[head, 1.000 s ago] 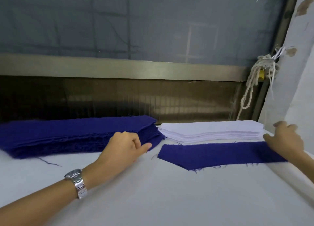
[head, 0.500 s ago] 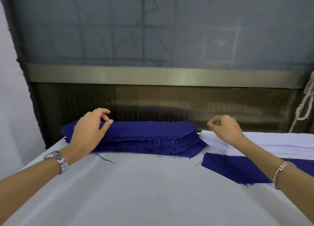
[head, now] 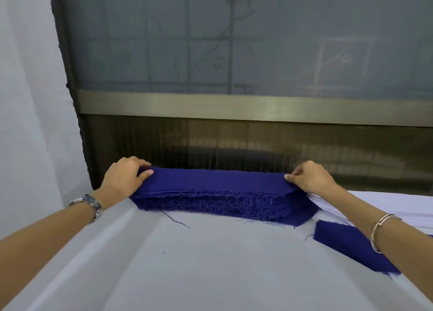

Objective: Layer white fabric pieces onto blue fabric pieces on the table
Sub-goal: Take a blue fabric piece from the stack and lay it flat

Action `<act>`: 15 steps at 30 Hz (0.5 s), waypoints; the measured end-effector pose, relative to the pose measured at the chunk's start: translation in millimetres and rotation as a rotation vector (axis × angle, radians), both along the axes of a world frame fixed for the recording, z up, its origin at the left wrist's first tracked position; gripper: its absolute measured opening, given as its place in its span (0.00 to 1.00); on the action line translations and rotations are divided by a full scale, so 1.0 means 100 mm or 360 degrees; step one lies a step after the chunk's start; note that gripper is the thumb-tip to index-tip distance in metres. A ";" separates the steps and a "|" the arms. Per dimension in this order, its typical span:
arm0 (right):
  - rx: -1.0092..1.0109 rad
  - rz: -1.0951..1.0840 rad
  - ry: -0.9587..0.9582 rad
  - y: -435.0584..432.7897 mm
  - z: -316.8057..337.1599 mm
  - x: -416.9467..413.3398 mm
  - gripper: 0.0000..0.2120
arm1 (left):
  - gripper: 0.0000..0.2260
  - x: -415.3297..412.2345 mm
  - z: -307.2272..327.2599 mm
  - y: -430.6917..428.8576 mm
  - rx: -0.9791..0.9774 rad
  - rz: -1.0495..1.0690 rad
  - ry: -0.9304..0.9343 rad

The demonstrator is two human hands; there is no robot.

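A thick stack of blue fabric pieces (head: 218,193) with frayed edges lies at the back of the white table (head: 210,268). My left hand (head: 125,178) pinches the top blue piece at the stack's left end. At the right end, my right hand (head: 309,178) pinches the same top piece. A single blue piece (head: 346,245) lies flat on the table at the right, partly hidden under my right forearm. Behind that forearm shows part of a stack of white fabric pieces (head: 403,207).
A dark window frame with a metal sill (head: 234,108) stands right behind the stacks. A white wall or curtain (head: 30,100) borders the table on the left.
The view has swung left. Both hands moved from hovering onto the ends of the blue stack and now pinch its top piece.
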State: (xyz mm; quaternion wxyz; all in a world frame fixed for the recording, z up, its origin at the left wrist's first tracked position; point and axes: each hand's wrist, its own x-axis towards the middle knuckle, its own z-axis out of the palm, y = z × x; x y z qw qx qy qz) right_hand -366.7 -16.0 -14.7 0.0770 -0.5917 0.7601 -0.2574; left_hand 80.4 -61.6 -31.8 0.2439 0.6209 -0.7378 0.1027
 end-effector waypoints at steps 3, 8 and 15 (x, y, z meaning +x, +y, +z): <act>0.0078 -0.0010 -0.0041 -0.04 0.05 0.02 0.12 | 0.16 0.01 0.01 -0.01 0.0029 -0.0032 -0.0031; 0.0180 -0.0024 -0.0219 -0.09 0.09 0.04 0.15 | 0.17 0.02 0.07 -0.02 0.0161 -0.0061 -0.0033; 0.0057 -0.0063 -0.0483 -0.11 0.15 0.08 0.09 | 0.17 0.03 0.13 -0.05 0.0341 -0.0048 0.0026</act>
